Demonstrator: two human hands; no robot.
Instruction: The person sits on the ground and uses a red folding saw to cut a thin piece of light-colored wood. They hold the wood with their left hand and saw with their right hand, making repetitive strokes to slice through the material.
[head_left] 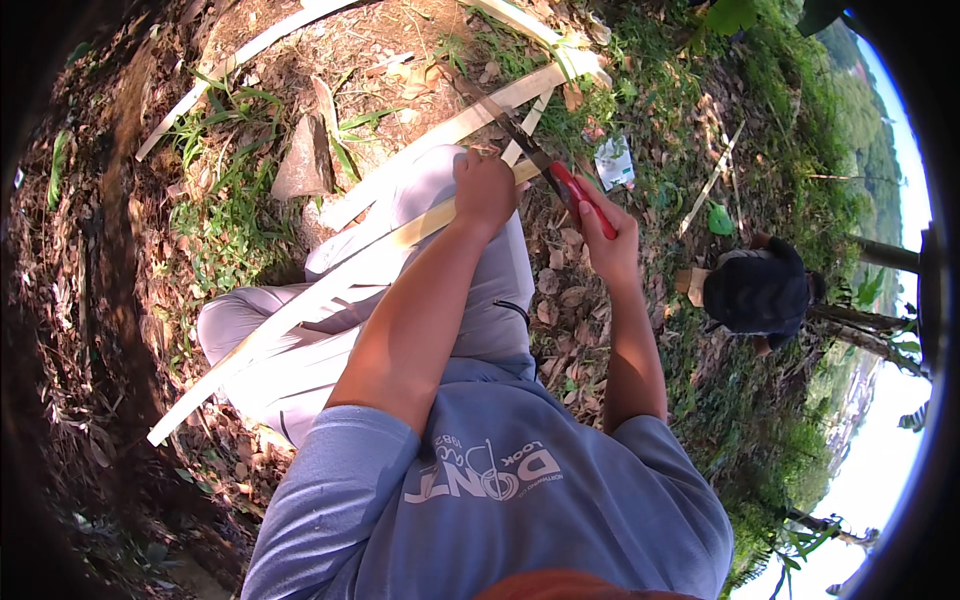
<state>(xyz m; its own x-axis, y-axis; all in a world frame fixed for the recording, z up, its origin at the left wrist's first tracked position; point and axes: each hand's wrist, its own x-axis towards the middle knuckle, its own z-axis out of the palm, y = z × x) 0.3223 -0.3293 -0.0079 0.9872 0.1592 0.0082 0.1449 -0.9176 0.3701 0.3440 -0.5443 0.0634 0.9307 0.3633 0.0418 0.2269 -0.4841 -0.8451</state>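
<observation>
A long pale bamboo strip (262,338) lies slantwise across my bent legs, its upper end near my right knee. Closed around the strip near that end is my left hand (486,190). My right hand (610,235) grips the red and black handle of a folding saw (574,192). The saw's long dark blade points up and left, crossing near the strip's end just beyond my left fist. Whether its edge touches the strip, I cannot tell. Behind the blade, a wider bamboo strip (425,150) rests on the ground beside my knee.
More strips (240,58) lie at the top left, and others (712,180) to the right. A pointed stone (303,162) sits in the leaf litter. A white packet (614,163) and a green item (719,219) lie right. A person in dark clothing (757,290) is farther right.
</observation>
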